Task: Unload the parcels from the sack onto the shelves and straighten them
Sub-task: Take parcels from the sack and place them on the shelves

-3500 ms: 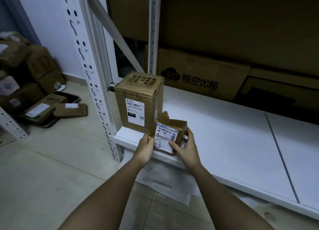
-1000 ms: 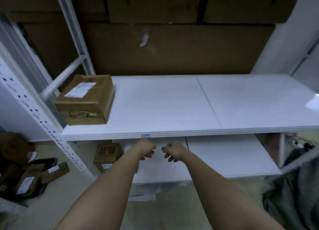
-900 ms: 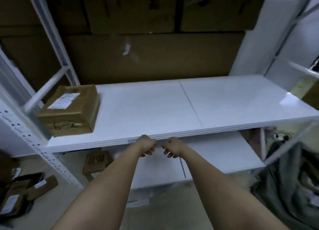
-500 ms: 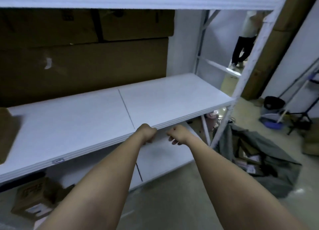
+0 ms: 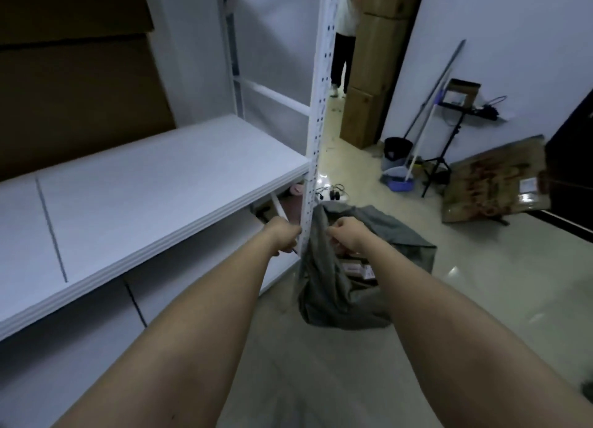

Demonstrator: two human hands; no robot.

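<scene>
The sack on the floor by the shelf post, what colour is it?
Grey-green, a plain dull cloth; the sack shows in the head view.

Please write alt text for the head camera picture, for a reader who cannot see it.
Two bare forearms reach toward a grey sack on the floor beside a white shelf; both hands, left hand and right hand, have curled fingers and hold nothing. Parcels show inside the open sack.
</scene>
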